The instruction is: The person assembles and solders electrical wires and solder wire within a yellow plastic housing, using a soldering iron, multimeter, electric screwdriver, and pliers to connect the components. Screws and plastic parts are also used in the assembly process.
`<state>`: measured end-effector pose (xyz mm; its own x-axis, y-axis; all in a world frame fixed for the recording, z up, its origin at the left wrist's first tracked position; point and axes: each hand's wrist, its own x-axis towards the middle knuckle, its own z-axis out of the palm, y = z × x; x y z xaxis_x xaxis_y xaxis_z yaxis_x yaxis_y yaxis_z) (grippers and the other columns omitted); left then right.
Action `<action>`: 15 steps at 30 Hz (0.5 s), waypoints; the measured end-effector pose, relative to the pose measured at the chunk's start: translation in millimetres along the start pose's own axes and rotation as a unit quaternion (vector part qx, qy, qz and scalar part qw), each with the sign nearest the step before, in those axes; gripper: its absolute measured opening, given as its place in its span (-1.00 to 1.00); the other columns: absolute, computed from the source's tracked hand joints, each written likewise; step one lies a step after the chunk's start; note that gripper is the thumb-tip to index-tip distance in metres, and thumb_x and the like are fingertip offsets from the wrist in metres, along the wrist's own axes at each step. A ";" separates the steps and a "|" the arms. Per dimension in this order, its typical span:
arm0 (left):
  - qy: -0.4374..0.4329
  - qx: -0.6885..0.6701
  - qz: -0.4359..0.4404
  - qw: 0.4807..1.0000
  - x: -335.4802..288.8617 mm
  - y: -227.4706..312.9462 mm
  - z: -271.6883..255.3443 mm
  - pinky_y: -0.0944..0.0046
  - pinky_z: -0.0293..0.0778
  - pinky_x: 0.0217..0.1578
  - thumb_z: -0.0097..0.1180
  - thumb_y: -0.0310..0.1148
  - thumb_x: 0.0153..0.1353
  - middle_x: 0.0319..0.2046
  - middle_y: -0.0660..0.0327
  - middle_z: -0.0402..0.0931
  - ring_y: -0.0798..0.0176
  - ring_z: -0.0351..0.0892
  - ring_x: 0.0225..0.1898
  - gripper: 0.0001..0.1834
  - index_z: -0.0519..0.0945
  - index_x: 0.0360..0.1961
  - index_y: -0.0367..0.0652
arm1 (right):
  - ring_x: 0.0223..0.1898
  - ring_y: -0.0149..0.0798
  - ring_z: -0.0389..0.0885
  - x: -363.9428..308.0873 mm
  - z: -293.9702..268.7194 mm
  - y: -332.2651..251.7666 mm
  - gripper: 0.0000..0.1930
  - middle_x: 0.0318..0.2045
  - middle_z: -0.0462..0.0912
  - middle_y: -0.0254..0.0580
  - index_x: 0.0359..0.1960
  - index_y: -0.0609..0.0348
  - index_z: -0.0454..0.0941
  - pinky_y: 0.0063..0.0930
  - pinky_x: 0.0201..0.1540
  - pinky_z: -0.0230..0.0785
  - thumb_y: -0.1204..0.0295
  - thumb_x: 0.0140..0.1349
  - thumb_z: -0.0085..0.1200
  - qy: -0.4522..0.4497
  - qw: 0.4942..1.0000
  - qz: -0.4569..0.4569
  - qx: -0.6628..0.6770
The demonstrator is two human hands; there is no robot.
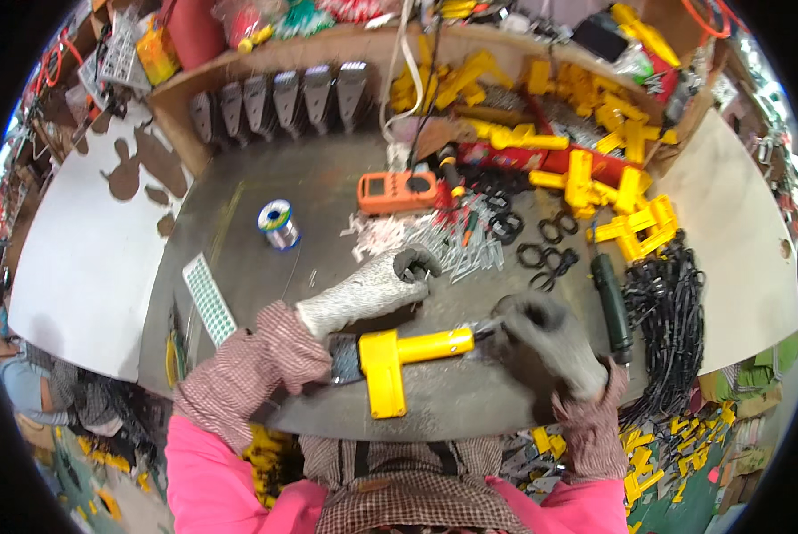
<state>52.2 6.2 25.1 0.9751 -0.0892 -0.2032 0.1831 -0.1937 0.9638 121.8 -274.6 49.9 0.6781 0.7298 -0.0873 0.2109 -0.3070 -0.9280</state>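
Note:
A yellow plastic T-shaped housing (384,374) lies on the dark bench right in front of me, a dark grey flat piece (346,359) at its left end. My left hand (406,270), in a grey-white glove, is above the housing, beside a pile of thin clear and silvery pins (461,247). Its fingers curl into a pinch; what they hold, if anything, is too small to name. My right hand (546,331), gloved and blurred, is just beyond the housing's right end. Its fingers are curled in next to a thin greyish piece that I cannot make out.
An orange multimeter (397,192), a solder spool (279,224) and a pale green dotted strip (209,298) lie around. At right are black rings (550,254), a dark green-handled screwdriver (611,303), bundled black cables (670,320) and yellow parts (644,227). Grey pieces (285,100) stand in the back shelf.

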 end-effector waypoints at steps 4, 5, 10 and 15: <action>-0.067 0.043 0.010 0.997 -28.2 -9.5 -0.1 0.38 0.47 -0.06 0.08 -0.52 0.24 -0.15 0.21 0.55 0.41 0.49 -0.17 -0.59 0.45 0.13 -0.26 | -0.26 -0.08 0.61 -49.5 28.0 31.1 -0.83 -0.31 0.60 -0.12 -0.16 0.18 0.58 -0.22 -0.15 0.46 0.45 0.23 0.07 -0.008 0.934 -0.115 -0.339; -0.070 0.056 0.014 0.996 -29.8 -8.2 -0.2 0.35 0.46 -0.01 0.05 -0.54 0.24 -0.14 0.17 0.57 0.38 0.52 -0.12 -0.59 0.45 0.14 -0.28 | -0.08 0.10 0.54 -54.3 28.1 30.6 -0.78 -0.21 0.54 -0.03 -0.15 0.11 0.58 -0.09 -0.04 0.41 0.48 0.15 0.08 -0.026 0.932 -0.083 -0.352; -0.022 0.157 0.032 0.987 -35.9 -8.7 2.9 0.27 0.43 0.10 0.00 -0.58 0.24 -0.09 0.08 0.59 0.29 0.54 0.02 -0.60 0.45 0.12 -0.33 | -0.05 0.02 0.53 -38.4 57.6 2.6 -0.76 -0.15 0.50 -0.07 -0.13 0.07 0.55 -0.15 0.00 0.41 0.49 0.14 0.07 -0.052 0.917 -0.171 -0.357; -0.054 0.312 0.185 0.931 -51.0 -11.0 13.0 0.12 0.42 0.11 0.05 -0.54 0.12 0.00 0.02 0.51 0.02 0.50 0.05 -0.53 0.48 0.12 -0.17 | -0.15 0.02 0.58 -16.3 104.9 -9.8 -0.70 -0.20 0.54 -0.08 -0.07 0.04 0.58 -0.16 -0.13 0.47 0.49 0.11 0.14 -0.059 0.934 -0.146 -0.320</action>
<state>-1.2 0.1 22.6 0.9327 -0.3531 0.0741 -0.3033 -0.6561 0.6910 34.8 -219.5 22.4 0.4511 0.8903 0.0619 0.7789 -0.3589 -0.5143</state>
